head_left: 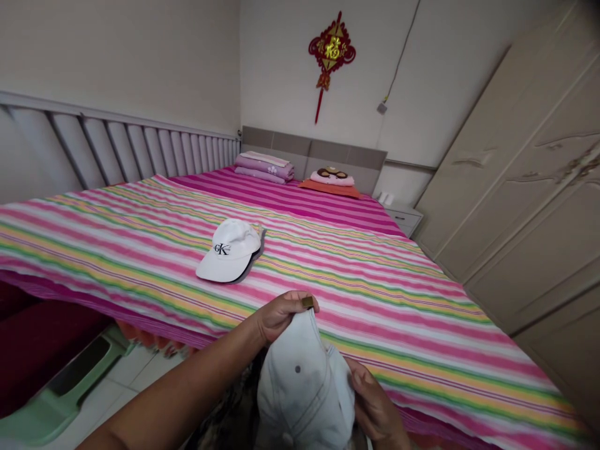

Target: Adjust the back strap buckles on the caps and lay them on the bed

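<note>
A pale blue cap is held up close to me, in front of the bed's near edge. My left hand pinches the end of its back strap, where a small brass-coloured buckle shows by the fingertips. On the cap's right side my right hand grips the fabric, thumb and fingers closed on it. A white cap with dark letters lies on the striped bedsheet, beyond my left hand and apart from it. The lower part of the blue cap runs out of view.
Folded purple bedding and a pink-and-orange stack lie by the headboard. A white radiator lines the left wall. At the lower left is a green stool. Wardrobe doors and a small nightstand stand on the right.
</note>
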`<state>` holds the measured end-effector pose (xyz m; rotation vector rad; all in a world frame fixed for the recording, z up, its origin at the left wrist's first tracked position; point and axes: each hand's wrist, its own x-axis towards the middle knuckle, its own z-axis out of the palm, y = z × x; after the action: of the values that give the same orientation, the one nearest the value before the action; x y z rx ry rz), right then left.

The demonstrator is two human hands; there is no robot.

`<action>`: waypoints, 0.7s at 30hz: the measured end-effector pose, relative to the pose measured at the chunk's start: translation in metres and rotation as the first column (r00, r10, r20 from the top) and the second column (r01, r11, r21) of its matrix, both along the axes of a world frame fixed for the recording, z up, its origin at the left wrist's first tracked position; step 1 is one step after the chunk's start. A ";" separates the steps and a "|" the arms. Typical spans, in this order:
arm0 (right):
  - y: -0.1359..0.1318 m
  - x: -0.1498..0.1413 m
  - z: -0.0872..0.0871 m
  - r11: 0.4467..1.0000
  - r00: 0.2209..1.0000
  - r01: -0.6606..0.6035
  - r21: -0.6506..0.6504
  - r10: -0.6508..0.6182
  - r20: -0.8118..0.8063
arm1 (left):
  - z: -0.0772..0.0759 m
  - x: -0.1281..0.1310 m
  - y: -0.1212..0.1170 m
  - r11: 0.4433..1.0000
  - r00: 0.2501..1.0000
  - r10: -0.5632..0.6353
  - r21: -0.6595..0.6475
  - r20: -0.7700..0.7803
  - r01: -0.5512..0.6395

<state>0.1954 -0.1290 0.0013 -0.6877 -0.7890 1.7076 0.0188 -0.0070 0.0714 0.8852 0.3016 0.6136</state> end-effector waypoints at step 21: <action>0.011 0.008 0.022 0.994 0.994 0.098 0.046 -0.100 0.049 | -0.007 0.000 -0.004 0.987 0.977 -0.156 0.054 0.143 0.150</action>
<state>0.2034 -0.1182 0.0232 -0.7318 -0.8125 1.5845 0.0186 -0.0114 0.0644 0.8903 0.0861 0.5404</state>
